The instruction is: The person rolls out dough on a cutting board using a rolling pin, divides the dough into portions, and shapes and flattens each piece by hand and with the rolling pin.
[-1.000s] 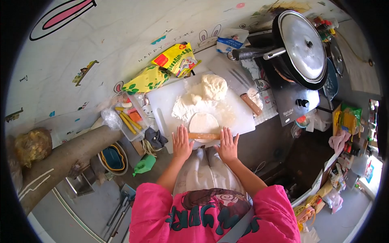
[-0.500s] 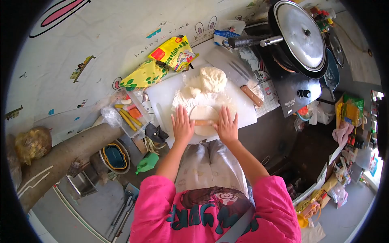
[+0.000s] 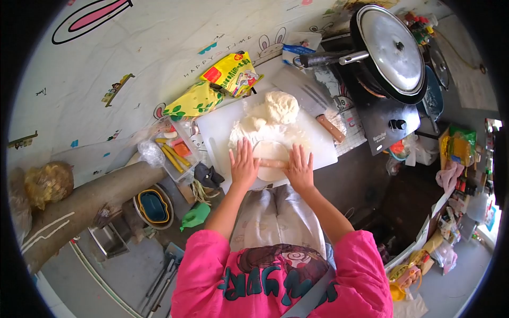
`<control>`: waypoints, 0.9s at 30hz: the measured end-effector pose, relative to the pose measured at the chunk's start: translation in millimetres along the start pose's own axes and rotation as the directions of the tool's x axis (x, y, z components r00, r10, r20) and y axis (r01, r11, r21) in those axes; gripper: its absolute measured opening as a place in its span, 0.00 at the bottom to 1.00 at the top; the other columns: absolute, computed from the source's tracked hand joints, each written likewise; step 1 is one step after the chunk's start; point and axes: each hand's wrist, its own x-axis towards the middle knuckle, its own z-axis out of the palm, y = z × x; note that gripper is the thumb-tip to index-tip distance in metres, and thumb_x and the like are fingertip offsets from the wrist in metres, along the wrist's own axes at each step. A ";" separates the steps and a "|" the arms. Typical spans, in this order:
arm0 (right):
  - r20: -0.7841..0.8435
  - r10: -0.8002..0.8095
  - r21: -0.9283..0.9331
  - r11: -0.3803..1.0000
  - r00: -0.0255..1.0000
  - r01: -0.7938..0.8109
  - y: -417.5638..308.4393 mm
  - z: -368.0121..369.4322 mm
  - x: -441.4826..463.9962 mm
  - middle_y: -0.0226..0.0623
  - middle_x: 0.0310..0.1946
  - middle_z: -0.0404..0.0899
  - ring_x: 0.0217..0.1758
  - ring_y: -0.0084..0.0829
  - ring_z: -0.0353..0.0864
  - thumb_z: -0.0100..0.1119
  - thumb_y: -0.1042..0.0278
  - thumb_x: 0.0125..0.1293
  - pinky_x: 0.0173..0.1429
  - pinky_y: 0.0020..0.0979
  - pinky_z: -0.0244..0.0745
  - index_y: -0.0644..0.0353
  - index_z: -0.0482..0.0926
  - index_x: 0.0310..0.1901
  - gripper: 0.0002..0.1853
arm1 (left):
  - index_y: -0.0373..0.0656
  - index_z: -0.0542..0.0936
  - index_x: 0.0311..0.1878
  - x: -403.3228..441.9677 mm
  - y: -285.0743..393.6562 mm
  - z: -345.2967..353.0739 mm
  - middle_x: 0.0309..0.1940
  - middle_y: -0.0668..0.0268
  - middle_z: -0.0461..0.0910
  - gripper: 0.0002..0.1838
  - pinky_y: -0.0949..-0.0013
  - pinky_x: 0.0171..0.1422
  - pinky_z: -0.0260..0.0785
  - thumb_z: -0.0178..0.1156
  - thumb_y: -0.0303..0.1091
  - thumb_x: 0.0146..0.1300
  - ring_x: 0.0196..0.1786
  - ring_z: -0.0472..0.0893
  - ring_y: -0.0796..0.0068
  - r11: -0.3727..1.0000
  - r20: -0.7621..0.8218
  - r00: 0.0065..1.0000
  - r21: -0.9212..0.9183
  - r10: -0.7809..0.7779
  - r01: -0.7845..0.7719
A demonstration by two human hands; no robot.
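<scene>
A small wooden rolling pin [image 3: 272, 164] lies across a flat round of dough [image 3: 270, 150] on the white cutting board [image 3: 317, 153]. On the pin's left end rests my left hand [image 3: 244, 167], its fingers stretched out. My right hand [image 3: 300, 171] lies over the other end, fingers also straight and apart. Both palms press down on the pin without wrapping round it. Beyond them sit a big lump of dough [image 3: 281, 107] and a small dough piece [image 3: 259, 123], with loose flour [image 3: 241, 133] around. A cleaver with a wooden handle [image 3: 330, 128] lies at the board's right.
Yellow packets [image 3: 233, 74] lean behind the board. To the left, a clear plastic box [image 3: 183, 153] holds yellow sticks. A lidded pan [image 3: 395, 50] stands on the cooktop [image 3: 384, 122] at right. A green bag [image 3: 195, 216] hangs below, near a basin [image 3: 154, 205].
The rolling pin and both hands stay almost in the same place on the dough round. The whole view has shifted slightly down and right.
</scene>
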 end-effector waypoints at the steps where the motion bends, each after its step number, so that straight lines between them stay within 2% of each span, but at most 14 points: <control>1: -0.067 -0.055 0.014 0.998 0.996 0.056 1.6 4.1 4.8 0.42 0.70 0.57 0.74 0.40 0.53 0.57 0.53 0.60 0.72 0.52 0.50 0.61 0.64 0.66 0.35 | 0.39 0.54 0.73 9.5 6.2 -3.9 0.76 0.60 0.49 0.37 0.46 0.77 0.40 0.54 0.42 0.65 0.77 0.50 0.61 0.999 -0.011 0.999 0.010 0.033 -0.033; 3: -0.202 -0.157 0.031 0.986 0.967 0.167 2.7 14.3 12.4 0.40 0.64 0.65 0.69 0.39 0.62 0.57 0.57 0.59 0.68 0.48 0.57 0.59 0.69 0.62 0.29 | 0.41 0.58 0.72 22.4 18.3 -3.1 0.74 0.61 0.53 0.33 0.46 0.76 0.43 0.53 0.37 0.64 0.76 0.53 0.61 0.987 -0.049 0.986 0.026 0.158 -0.157; 6: -0.186 -0.090 0.152 0.981 0.978 0.119 -0.7 18.6 -0.7 0.37 0.53 0.71 0.58 0.35 0.70 0.55 0.63 0.57 0.60 0.43 0.62 0.57 0.73 0.55 0.22 | 0.40 0.62 0.69 37.8 26.3 7.9 0.73 0.60 0.57 0.30 0.47 0.76 0.43 0.52 0.34 0.63 0.76 0.54 0.61 0.975 0.039 0.975 -0.054 0.217 -0.214; 7: -0.275 -0.044 0.183 0.978 0.960 0.097 -1.9 17.9 -5.3 0.35 0.46 0.72 0.51 0.35 0.72 0.53 0.67 0.56 0.55 0.41 0.64 0.57 0.73 0.50 0.18 | 0.39 0.69 0.64 40.9 29.9 8.7 0.65 0.58 0.67 0.26 0.52 0.72 0.54 0.53 0.32 0.61 0.70 0.63 0.58 0.974 -0.078 0.971 -0.002 0.226 -0.227; 10: -0.184 0.026 0.218 0.976 0.983 0.015 -5.2 13.1 -24.2 0.36 0.47 0.72 0.51 0.36 0.72 0.52 0.68 0.56 0.55 0.39 0.64 0.58 0.73 0.50 0.18 | 0.40 0.75 0.55 56.5 30.0 -1.3 0.52 0.59 0.74 0.20 0.58 0.62 0.64 0.54 0.29 0.57 0.58 0.72 0.58 0.950 -0.004 0.956 -0.110 0.293 -0.292; 11: -0.184 0.004 0.225 0.974 0.983 0.038 -5.3 9.9 -31.8 0.36 0.45 0.72 0.50 0.36 0.72 0.52 0.69 0.56 0.55 0.39 0.64 0.58 0.73 0.49 0.17 | 0.41 0.77 0.45 61.1 29.5 -1.6 0.41 0.62 0.74 0.14 0.60 0.50 0.69 0.56 0.27 0.53 0.48 0.74 0.59 0.936 -0.060 0.937 -0.064 0.343 -0.347; 14: -0.188 -0.148 0.265 0.944 0.971 0.196 -4.7 4.2 -53.9 0.36 0.44 0.73 0.50 0.35 0.73 0.53 0.69 0.56 0.55 0.38 0.65 0.57 0.74 0.49 0.17 | 0.42 0.78 0.38 71.6 21.0 -4.6 0.40 0.63 0.74 0.09 0.60 0.51 0.69 0.57 0.26 0.52 0.47 0.73 0.60 0.943 0.149 0.931 -0.044 0.334 -0.331; 17: -0.168 -0.300 0.273 0.901 0.939 0.336 -7.8 -0.2 -69.5 0.34 0.42 0.73 0.49 0.34 0.73 0.52 0.68 0.56 0.54 0.38 0.65 0.57 0.75 0.48 0.16 | 0.43 0.75 0.38 78.9 12.4 -10.1 0.40 0.58 0.76 0.07 0.56 0.46 0.70 0.57 0.28 0.55 0.45 0.76 0.56 0.845 0.113 0.840 -0.151 0.531 -0.514; 20: -0.151 -0.372 0.278 0.873 0.916 0.401 -14.6 0.0 -74.0 0.32 0.41 0.74 0.48 0.32 0.74 0.52 0.67 0.57 0.54 0.37 0.65 0.56 0.76 0.48 0.16 | 0.44 0.72 0.44 75.3 29.6 -24.0 0.38 0.51 0.78 0.10 0.50 0.42 0.70 0.58 0.31 0.59 0.41 0.79 0.50 0.842 0.383 0.766 -0.390 0.517 -0.373; 21: -0.077 -0.391 0.300 0.868 0.917 0.396 -15.8 1.5 -74.6 0.33 0.46 0.73 0.50 0.33 0.72 0.51 0.68 0.58 0.57 0.37 0.63 0.57 0.75 0.51 0.18 | 0.45 0.69 0.48 74.6 32.6 -29.3 0.36 0.46 0.79 0.12 0.47 0.41 0.70 0.56 0.32 0.63 0.40 0.80 0.44 0.859 0.424 0.763 -0.388 0.488 -0.334; 24: -0.049 -0.378 0.308 0.875 0.925 0.374 -15.8 3.3 -69.4 0.33 0.45 0.74 0.50 0.33 0.73 0.51 0.68 0.58 0.56 0.37 0.64 0.56 0.76 0.50 0.17 | 0.44 0.70 0.50 68.0 22.7 -9.4 0.36 0.44 0.79 0.13 0.50 0.43 0.71 0.56 0.31 0.63 0.41 0.79 0.42 0.865 0.377 0.912 -0.498 0.163 0.051; 25: -0.060 -0.374 0.293 0.880 0.925 0.375 -13.6 -1.4 -65.8 0.32 0.44 0.74 0.50 0.33 0.73 0.51 0.68 0.58 0.56 0.37 0.64 0.56 0.76 0.49 0.17 | 0.43 0.69 0.54 64.4 13.0 -0.4 0.37 0.44 0.80 0.16 0.53 0.44 0.72 0.55 0.29 0.63 0.42 0.78 0.40 0.805 0.271 0.960 -0.583 0.063 0.111; 27: -0.086 -0.377 0.261 0.885 0.922 0.386 -7.3 -10.0 -54.3 0.32 0.42 0.73 0.49 0.32 0.73 0.51 0.67 0.58 0.55 0.37 0.65 0.56 0.77 0.47 0.15 | 0.41 0.70 0.54 46.4 -6.8 5.3 0.37 0.45 0.80 0.18 0.52 0.45 0.71 0.57 0.28 0.61 0.42 0.79 0.43 0.788 0.188 0.982 -0.600 -0.028 0.137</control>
